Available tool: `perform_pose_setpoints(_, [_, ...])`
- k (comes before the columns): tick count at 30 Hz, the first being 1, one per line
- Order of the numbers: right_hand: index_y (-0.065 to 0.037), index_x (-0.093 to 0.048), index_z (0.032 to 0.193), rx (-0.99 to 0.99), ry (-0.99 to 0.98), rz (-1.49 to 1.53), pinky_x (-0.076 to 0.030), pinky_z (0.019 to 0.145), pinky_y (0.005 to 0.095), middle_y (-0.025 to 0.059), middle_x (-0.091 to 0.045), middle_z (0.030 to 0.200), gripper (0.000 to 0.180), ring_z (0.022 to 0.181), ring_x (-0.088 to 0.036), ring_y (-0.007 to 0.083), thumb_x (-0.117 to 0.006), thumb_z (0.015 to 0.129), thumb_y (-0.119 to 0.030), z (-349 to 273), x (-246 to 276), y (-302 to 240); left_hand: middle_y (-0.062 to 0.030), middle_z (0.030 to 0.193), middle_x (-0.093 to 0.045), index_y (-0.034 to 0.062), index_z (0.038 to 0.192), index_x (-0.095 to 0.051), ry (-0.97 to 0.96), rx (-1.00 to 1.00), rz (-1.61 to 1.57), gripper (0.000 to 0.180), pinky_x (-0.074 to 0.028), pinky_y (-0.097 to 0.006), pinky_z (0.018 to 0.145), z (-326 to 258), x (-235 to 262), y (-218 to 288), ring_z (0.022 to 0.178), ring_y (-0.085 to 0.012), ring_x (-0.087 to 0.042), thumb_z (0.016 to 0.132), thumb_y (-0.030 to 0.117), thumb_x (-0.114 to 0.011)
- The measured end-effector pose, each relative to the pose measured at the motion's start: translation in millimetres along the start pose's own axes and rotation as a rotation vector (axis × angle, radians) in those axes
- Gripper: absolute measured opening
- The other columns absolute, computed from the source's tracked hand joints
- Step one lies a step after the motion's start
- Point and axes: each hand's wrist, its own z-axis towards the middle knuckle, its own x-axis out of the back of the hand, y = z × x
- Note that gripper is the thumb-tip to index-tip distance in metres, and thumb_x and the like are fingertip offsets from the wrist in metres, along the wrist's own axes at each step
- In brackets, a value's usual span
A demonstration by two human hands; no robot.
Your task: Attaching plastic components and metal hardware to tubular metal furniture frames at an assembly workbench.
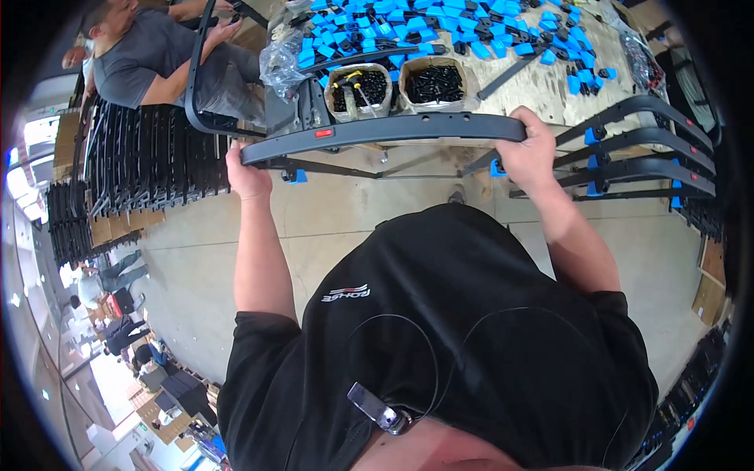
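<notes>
A long black metal frame (385,130) with a small red reflector (323,133) on its bar stretches across in front of me at the table's near edge. My left hand (250,174) is closed round its left end, and my right hand (528,149) wraps its right end. Below the bar, blue plastic pieces (297,176) sit on thinner black parts of the frame. Just beyond it stand a carton of small black parts (359,114) with a yellow-and-black hand tool (348,82) on top, and a second carton (403,88) full of black fasteners.
Many blue plastic pieces (408,27) and black ones cover the wooden table (542,98). Similar frames (656,140) stick out at the right; stacked ones (149,161) stand at the left. A co-worker (149,59) at the far left is beside another upright frame (194,71).
</notes>
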Motion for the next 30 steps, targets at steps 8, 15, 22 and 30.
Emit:
perform_pose_setpoints(8, [-0.006, -0.060, 0.083, -0.038, 0.015, -0.103, -0.044, 0.061, 0.0298, 0.0026, -0.057, 0.068, 0.017, 0.065, -0.051, 0.0108, -0.075, 0.078, -0.011, 56, -12, 6, -0.0045, 0.073, -0.058, 0.0065, 0.081, -0.059, -0.065, -0.061, 0.221, 0.031, -0.042, -0.031, 0.066, 38, -35, -2, 0.067, -0.0152, -0.054, 0.101, 0.031, -0.055])
perform_pose_setpoints(15, [-0.006, -0.066, 0.094, -0.065, 0.262, -0.190, -0.049, 0.068, 0.0314, 0.0037, -0.063, 0.074, 0.017, 0.070, -0.059, 0.0148, -0.074, 0.078, -0.008, 105, -39, 34, -0.0027, 0.068, -0.057, 0.0048, 0.081, -0.059, -0.176, 0.080, 0.166, 0.035, -0.043, -0.028, 0.060, 89, -46, -13, 0.059, -0.0126, -0.052, 0.103, 0.030, -0.053])
perform_pose_setpoints(22, [0.000, -0.054, 0.107, -0.401, 0.652, -0.218, -0.049, 0.092, 0.0396, 0.0093, -0.057, 0.098, 0.045, 0.091, -0.058, 0.0221, -0.080, 0.081, -0.026, 1, -149, 49, 0.0043, 0.079, -0.055, 0.0051, 0.090, -0.063, -0.249, 0.042, 0.243, 0.033, -0.043, -0.023, 0.061, 93, -33, -17, 0.068, -0.0066, -0.050, 0.102, 0.035, -0.056])
perform_pose_setpoints(30, [-0.003, -0.036, 0.146, -0.367, -0.385, -0.678, -0.048, 0.107, 0.0434, 0.0298, -0.051, 0.138, 0.079, 0.127, -0.057, 0.0389, -0.074, 0.085, -0.035, 46, -307, -45, 0.0048, 0.071, -0.052, 0.0024, 0.088, -0.064, -0.336, -0.088, 0.224, 0.033, -0.039, -0.023, 0.055, 89, -35, -18, 0.061, -0.0049, -0.046, 0.104, 0.030, -0.055])
